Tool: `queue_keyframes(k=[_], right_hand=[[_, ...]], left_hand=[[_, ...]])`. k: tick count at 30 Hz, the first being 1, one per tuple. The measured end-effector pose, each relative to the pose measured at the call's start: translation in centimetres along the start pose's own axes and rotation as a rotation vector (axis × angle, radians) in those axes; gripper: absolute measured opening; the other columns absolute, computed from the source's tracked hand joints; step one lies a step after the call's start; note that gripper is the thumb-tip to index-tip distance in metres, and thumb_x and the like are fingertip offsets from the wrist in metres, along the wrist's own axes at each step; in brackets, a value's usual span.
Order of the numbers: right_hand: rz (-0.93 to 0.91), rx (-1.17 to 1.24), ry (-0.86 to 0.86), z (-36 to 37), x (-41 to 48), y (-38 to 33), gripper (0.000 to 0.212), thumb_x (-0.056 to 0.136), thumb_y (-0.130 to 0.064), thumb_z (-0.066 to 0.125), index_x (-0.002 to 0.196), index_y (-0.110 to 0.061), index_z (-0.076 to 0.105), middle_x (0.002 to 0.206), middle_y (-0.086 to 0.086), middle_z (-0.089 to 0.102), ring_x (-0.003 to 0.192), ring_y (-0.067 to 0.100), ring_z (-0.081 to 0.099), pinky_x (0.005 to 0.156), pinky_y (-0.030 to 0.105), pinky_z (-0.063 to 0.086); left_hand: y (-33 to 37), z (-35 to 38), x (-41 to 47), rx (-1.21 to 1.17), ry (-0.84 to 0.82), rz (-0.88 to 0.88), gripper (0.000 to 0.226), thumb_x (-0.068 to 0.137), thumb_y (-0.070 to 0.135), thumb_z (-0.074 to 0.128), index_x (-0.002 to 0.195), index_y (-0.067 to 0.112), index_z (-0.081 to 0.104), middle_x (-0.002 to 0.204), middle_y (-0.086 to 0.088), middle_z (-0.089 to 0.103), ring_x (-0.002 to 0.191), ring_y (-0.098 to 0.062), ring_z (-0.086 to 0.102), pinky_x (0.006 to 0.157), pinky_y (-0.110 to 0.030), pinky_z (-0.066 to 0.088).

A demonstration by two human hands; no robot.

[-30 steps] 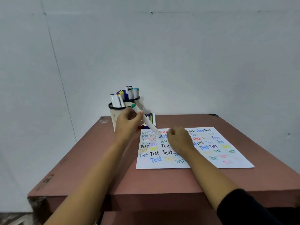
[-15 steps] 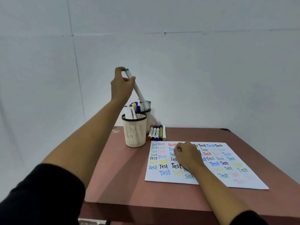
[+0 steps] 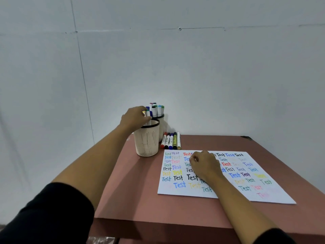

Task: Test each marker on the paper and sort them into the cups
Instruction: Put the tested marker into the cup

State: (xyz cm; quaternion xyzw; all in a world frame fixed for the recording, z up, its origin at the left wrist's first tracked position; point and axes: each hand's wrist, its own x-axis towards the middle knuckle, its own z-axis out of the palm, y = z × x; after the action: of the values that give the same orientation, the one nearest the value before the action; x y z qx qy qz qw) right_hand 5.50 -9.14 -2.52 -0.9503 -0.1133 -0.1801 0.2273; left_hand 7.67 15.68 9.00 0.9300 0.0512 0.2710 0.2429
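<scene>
One marker (image 3: 148, 113), gripped by left hand (image 3: 134, 118), now lowered into front cup (image 3: 146, 143); right hand (image 3: 204, 164) stays fisted on paper (image 3: 168, 190).

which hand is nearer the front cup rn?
Left. The left hand is over the rim of the front cup; the right hand rests on the paper, right of the cup and apart from it.

Rear cup (image 3: 163, 126) mostly hidden behind front cup (image 3: 146, 143).
</scene>
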Motion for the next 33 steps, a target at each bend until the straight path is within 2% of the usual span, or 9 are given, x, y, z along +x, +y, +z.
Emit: queue_keyframes(k=[3, 6, 9, 12, 16, 22, 25, 30, 33], right_hand=[[-0.002, 0.000, 0.000, 0.0, 0.1, 0.0, 0.032, 0.097, -0.030, 0.040, 0.111, -0.020, 0.067, 0.110, 0.005, 0.060, 0.105, 0.025, 0.052, 0.087, 0.034, 0.044], [0.000, 0.003, 0.003, 0.1, 0.1, 0.0, 0.031, 0.096, -0.029, 0.041, 0.110, -0.020, 0.067, 0.110, 0.005, 0.060, 0.105, 0.025, 0.052, 0.086, 0.033, 0.044], [-0.003, 0.009, 0.008, 0.2, 0.1, 0.1, 0.030, 0.096, -0.029, 0.042, 0.109, -0.019, 0.068, 0.109, 0.006, 0.061, 0.103, 0.025, 0.053, 0.085, 0.034, 0.044], [-0.005, 0.020, 0.009, 0.2, 0.1, 0.2, 0.030, 0.095, -0.028, 0.043, 0.106, -0.019, 0.069, 0.108, 0.006, 0.061, 0.102, 0.026, 0.053, 0.085, 0.034, 0.044], [-0.018, 0.003, 0.011, 0.2, 0.0, 0.1, 0.028, 0.096, -0.028, 0.042, 0.105, -0.018, 0.067, 0.108, 0.005, 0.060, 0.103, 0.026, 0.052, 0.085, 0.034, 0.042], [-0.090, -0.172, -0.073, 0.1, -0.2, -0.4, 0.029, 0.097, -0.029, 0.040, 0.116, -0.019, 0.058, 0.120, 0.004, 0.052, 0.113, 0.028, 0.045, 0.090, 0.037, 0.038], [-0.103, -0.189, -0.130, -0.6, 0.2, -0.6, 0.027, 0.096, -0.027, 0.041, 0.115, -0.017, 0.058, 0.121, 0.005, 0.053, 0.115, 0.029, 0.046, 0.092, 0.038, 0.041], [-0.078, -0.049, -0.277, -1.9, 3.0, -0.7, 0.016, 0.091, -0.020, 0.050, 0.098, -0.013, 0.063, 0.097, 0.005, 0.066, 0.090, 0.024, 0.061, 0.072, 0.030, 0.047], [-0.079, 0.007, -0.297, -1.0, 5.1, -0.9, 0.005, 0.089, -0.019, 0.057, 0.088, -0.015, 0.060, 0.086, 0.004, 0.062, 0.088, 0.025, 0.062, 0.072, 0.031, 0.048]], left_hand=[[0.0, 0.0, -0.1, 0.050, 0.000, 0.018, 0.046, 0.089, 0.035, 0.055, 0.130, 0.016, 0.051, 0.117, -0.008, 0.059, 0.109, -0.025, 0.053, 0.094, -0.041, 0.045], [0.8, -0.4, -0.5, -0.020, 0.121, 0.059, 0.042, 0.092, 0.027, 0.052, 0.131, 0.011, 0.049, 0.122, -0.012, 0.055, 0.110, -0.025, 0.053, 0.091, -0.033, 0.041], [2.4, -0.7, -1.9, -0.103, 0.251, 0.161, 0.035, 0.092, 0.020, 0.051, 0.126, 0.011, 0.054, 0.117, -0.010, 0.057, 0.099, -0.019, 0.056, 0.082, -0.024, 0.040], [4.6, 0.2, -4.2, -0.169, 0.287, 0.314, 0.027, 0.091, 0.015, 0.051, 0.116, 0.008, 0.060, 0.104, -0.004, 0.059, 0.084, -0.013, 0.053, 0.076, -0.018, 0.038], [5.7, 3.9, -7.4, -0.195, 0.115, 0.400, 0.022, 0.093, 0.015, 0.051, 0.107, 0.007, 0.064, 0.097, -0.005, 0.063, 0.078, -0.012, 0.056, 0.071, -0.022, 0.044], [3.5, 9.3, -10.1, -0.064, -0.164, 0.196, 0.027, 0.092, 0.015, 0.046, 0.108, 0.004, 0.065, 0.107, -0.014, 0.063, 0.097, -0.026, 0.058, 0.083, -0.033, 0.044], [2.8, 9.8, -10.2, -0.051, -0.181, 0.176, 0.027, 0.092, 0.013, 0.045, 0.107, 0.002, 0.065, 0.106, -0.016, 0.063, 0.096, -0.027, 0.056, 0.082, -0.034, 0.043], [2.5, 10.2, -10.2, -0.060, -0.181, 0.178, 0.026, 0.092, 0.014, 0.046, 0.106, 0.004, 0.066, 0.106, -0.016, 0.062, 0.097, -0.026, 0.055, 0.082, -0.031, 0.041], [2.3, 10.5, -10.1, -0.064, -0.176, 0.180, 0.026, 0.092, 0.015, 0.046, 0.106, 0.005, 0.066, 0.106, -0.015, 0.061, 0.097, -0.026, 0.055, 0.080, -0.030, 0.039]])
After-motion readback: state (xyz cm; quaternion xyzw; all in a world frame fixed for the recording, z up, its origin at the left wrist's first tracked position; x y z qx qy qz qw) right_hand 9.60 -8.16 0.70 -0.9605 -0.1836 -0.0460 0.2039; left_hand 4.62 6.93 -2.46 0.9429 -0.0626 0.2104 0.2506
